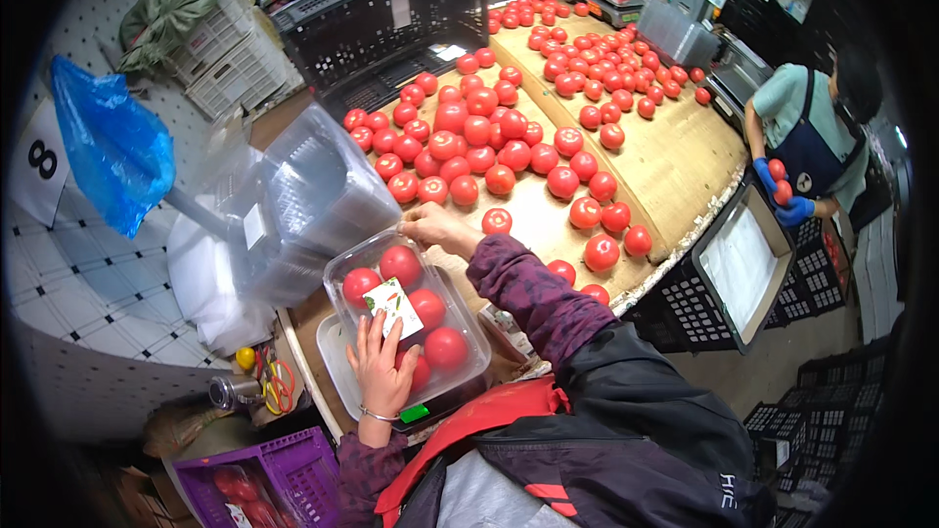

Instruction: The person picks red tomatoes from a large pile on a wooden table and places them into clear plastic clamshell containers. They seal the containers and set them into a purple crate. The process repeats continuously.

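In front of me is a clear plastic box (466, 352) with several red tomatoes (446, 348) inside. A printed label card (396, 308) lies over the tomatoes; I cannot tell whether it is under or on a lid. My left hand (385, 367), a bracelet at its wrist, rests on the near left part of the box, fingers spread and touching the card. At the far corner, the fingers of my right hand (440, 227) pinch the box's rim. Beneath the box, a scale with a green display (414, 413) is partly hidden.
Loose tomatoes (480, 128) cover much of the wooden table (682, 161). Stacked clear containers (330, 169) stand left, near a blue bag (110, 139). Scissors (279, 385) and a purple crate (301, 469) are lower left. A co-worker (807, 139) holds tomatoes beside a black crate (682, 308).
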`<move>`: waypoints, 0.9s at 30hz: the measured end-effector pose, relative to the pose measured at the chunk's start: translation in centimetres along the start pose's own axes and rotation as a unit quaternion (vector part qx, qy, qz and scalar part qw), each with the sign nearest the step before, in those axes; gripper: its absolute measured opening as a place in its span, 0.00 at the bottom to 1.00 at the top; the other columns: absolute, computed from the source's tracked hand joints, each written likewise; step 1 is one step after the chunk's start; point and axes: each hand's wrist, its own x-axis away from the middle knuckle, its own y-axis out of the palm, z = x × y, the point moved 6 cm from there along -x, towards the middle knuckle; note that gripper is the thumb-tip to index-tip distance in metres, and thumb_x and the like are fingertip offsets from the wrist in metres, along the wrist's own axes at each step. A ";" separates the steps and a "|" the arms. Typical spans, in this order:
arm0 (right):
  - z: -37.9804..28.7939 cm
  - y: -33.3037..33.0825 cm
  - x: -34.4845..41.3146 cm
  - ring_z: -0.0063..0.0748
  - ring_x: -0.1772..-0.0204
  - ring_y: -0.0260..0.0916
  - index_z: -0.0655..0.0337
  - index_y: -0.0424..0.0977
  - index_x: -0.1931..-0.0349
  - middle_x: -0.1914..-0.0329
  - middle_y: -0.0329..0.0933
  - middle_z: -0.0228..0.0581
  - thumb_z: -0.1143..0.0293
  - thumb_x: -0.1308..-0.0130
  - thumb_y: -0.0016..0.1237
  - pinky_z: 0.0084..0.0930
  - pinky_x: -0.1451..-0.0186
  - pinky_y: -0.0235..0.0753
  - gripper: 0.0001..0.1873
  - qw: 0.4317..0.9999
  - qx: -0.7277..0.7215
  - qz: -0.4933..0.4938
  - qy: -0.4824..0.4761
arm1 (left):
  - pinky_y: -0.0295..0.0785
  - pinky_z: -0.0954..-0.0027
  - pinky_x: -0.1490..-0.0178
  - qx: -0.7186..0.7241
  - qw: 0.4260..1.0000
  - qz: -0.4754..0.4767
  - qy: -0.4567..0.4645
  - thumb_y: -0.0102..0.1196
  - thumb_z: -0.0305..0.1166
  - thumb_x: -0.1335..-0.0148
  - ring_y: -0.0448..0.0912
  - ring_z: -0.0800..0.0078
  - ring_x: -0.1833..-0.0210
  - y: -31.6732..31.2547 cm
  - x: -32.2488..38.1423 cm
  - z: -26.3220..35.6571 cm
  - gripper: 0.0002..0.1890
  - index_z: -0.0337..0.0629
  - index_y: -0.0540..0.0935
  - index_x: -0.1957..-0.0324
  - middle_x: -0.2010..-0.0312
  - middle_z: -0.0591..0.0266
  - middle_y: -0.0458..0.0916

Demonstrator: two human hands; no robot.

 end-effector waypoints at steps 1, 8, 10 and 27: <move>0.2 0.0 -0.2 0.19 0.80 0.66 0.63 0.76 0.72 0.81 0.69 0.27 0.66 0.34 0.52 0.22 0.77 0.65 0.11 0.999 0.038 0.005 0.002 | 0.45 0.29 0.30 -0.008 1.000 -0.002 -0.004 0.58 0.50 0.36 0.54 0.52 0.23 0.2 0.0 -0.1 0.28 0.55 0.76 0.35 0.28 0.62 0.64; 0.8 0.1 6.2 0.28 0.79 0.70 0.69 0.76 0.71 0.82 0.73 0.40 0.63 0.32 0.47 0.32 0.75 0.71 0.16 0.987 0.073 0.141 -0.009 | 0.52 0.53 0.25 0.177 0.970 0.157 -0.062 0.67 0.32 0.45 0.57 0.48 0.25 -0.7 2.0 -3.0 0.39 0.34 0.66 0.31 0.30 0.41 0.61; 1.0 0.7 12.2 0.30 0.78 0.73 0.69 0.75 0.71 0.81 0.75 0.41 0.64 0.32 0.45 0.31 0.74 0.72 0.15 0.987 0.138 0.072 -0.049 | 0.56 0.55 0.26 0.374 0.898 0.124 -0.196 0.66 0.32 0.41 0.61 0.53 0.27 0.1 3.2 -5.1 0.41 0.29 0.61 0.30 0.30 0.43 0.61; 1.2 5.4 24.8 0.20 0.85 0.62 0.65 0.72 0.61 0.83 0.68 0.29 0.68 0.27 0.49 0.19 0.81 0.62 0.08 0.989 -0.006 -0.058 0.138 | 0.49 0.67 0.22 0.751 0.644 0.080 -0.122 0.63 0.21 0.42 0.49 0.73 0.22 -0.4 8.3 -2.7 0.52 0.40 0.42 0.22 0.22 0.59 0.47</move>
